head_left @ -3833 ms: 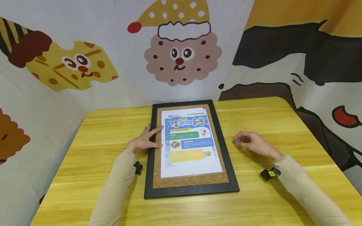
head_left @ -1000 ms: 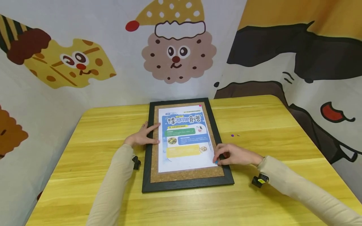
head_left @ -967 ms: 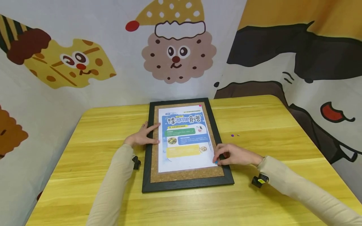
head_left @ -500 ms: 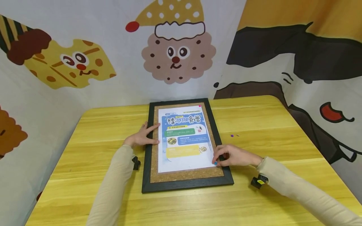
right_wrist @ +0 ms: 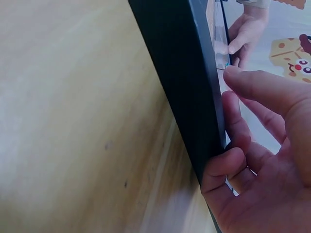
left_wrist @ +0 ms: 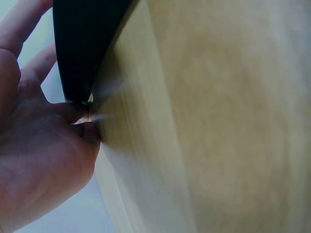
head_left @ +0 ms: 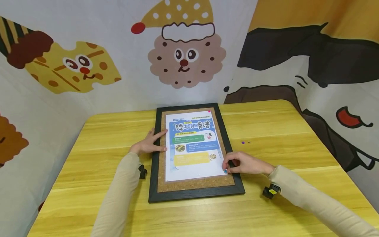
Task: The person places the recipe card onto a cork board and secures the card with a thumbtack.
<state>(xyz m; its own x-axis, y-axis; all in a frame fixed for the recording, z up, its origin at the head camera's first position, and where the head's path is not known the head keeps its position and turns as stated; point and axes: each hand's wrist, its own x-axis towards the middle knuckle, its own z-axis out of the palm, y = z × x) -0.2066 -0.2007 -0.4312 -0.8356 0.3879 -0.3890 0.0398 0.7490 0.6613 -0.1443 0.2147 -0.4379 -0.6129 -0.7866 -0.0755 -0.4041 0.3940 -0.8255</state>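
A black-framed cork board (head_left: 195,185) lies on the table with a printed poster (head_left: 189,172) on it. My right hand (head_left: 248,163) pinches a small blue push pin (head_left: 225,171) between thumb and fingertips at the poster's lower right corner. In the right wrist view its other fingers (right_wrist: 224,167) lie curled by the frame's side. My left hand (head_left: 148,144) rests across the left side of the frame (head_left: 154,171), thumb and index finger spread and reaching the poster's left edge. In the left wrist view two fingertips meet the frame's outer edge. A pink push pin (head_left: 209,111) sits in the poster's upper right corner.
On the wooden table (head_left: 284,131), right of the board, lie a purple push pin (head_left: 243,142) and a tiny reddish-brown thing (head_left: 249,142). A wall cloth (head_left: 127,98) with cartoon prints hangs close behind the table's back edge.
My right hand has moved left from the table to the poster's lower right corner, carrying the blue push pin. The purple push pin now shows. My left hand stays in place.
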